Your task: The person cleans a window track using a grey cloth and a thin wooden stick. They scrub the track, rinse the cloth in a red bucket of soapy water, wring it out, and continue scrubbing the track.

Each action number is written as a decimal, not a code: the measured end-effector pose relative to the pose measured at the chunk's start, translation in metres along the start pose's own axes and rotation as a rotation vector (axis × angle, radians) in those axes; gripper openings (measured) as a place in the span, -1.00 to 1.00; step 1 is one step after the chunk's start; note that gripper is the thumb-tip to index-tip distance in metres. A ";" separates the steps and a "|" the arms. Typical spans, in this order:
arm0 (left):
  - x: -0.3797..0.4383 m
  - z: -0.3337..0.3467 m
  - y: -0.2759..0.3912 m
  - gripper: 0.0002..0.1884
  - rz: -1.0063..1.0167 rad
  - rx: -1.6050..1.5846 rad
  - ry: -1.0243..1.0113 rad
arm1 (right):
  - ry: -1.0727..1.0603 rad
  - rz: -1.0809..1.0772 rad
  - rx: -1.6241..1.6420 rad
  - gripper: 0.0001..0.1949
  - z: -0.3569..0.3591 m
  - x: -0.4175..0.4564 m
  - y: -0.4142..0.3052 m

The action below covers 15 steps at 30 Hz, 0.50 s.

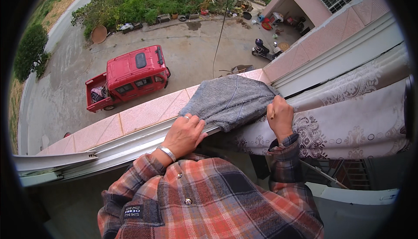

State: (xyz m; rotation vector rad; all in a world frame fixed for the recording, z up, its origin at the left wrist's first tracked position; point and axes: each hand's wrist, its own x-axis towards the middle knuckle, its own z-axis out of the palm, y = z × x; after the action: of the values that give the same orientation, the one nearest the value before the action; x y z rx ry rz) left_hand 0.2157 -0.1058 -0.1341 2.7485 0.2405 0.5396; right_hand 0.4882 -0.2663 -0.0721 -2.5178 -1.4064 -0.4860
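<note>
A grey cloth (pixel 233 97) with thin blue lines lies draped over the windowsill and the inner window track. My left hand (pixel 186 133), with a ring and a silver bracelet, rests on the white metal track (pixel 150 141), its fingers on the cloth's near left edge. At the cloth's right end, my right hand (pixel 281 115) is closed in a fist around a thin tan stick (pixel 272 115), of which only a short end shows. The fist touches the cloth's corner; whether it also grips the fabric is hidden.
A patterned curtain (pixel 352 124) hangs close at the right. Pink sill tiles (pixel 153 111) border the drop to a yard outside. Below stand a red truck (pixel 135 69) and a scooter (pixel 266 49). A sliding window sash (pixel 55 162) sits at the left.
</note>
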 end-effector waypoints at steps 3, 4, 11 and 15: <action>-0.002 0.001 -0.002 -0.68 -0.034 -0.005 -0.003 | -0.116 -0.172 0.066 -0.89 -0.018 0.001 -0.009; 0.001 0.002 -0.001 -0.68 -0.042 0.004 -0.004 | -0.186 -0.213 0.117 -0.88 -0.029 0.005 -0.026; 0.005 -0.002 0.005 -0.68 -0.031 0.020 0.031 | -0.287 -0.216 -0.317 -0.92 0.022 0.027 -0.028; 0.008 0.000 0.007 -0.64 -0.049 0.012 0.002 | -0.295 -0.323 -0.144 -0.95 -0.008 0.012 -0.038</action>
State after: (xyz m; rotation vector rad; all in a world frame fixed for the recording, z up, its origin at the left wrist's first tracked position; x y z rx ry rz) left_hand 0.2233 -0.1105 -0.1289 2.7456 0.3113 0.5302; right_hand 0.4600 -0.2396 -0.0592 -2.5627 -1.9716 -0.2833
